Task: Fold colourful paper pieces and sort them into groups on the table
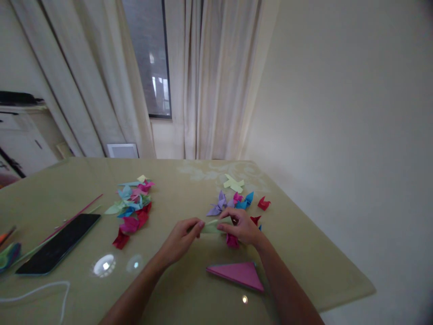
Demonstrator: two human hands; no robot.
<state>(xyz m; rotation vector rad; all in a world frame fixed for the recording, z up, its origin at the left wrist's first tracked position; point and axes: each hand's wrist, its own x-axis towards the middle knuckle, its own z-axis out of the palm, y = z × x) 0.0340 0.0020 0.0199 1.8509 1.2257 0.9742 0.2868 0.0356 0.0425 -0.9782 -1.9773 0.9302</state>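
A small folded piece of pale green paper (211,226) is held level above the table between my two hands. My left hand (182,237) pinches its left end between thumb and fingers. At the other end, my right hand (241,225) grips the paper with thumb and forefinger. Behind the right hand lie folded paper figures: a purple one (219,204), blue ones (246,201) and a magenta one (232,241) partly covered by the hand. Nearer to me, a pink folded paper triangle (240,274) rests on the table below the hands.
Several colourful folded papers (132,207) form a pile left of centre. A black tablet-like slab (59,243), thin pink and green strips and a white cable (37,290) lie at left. A pale green paper cross (233,183) and a red figure (264,203) sit farther back.
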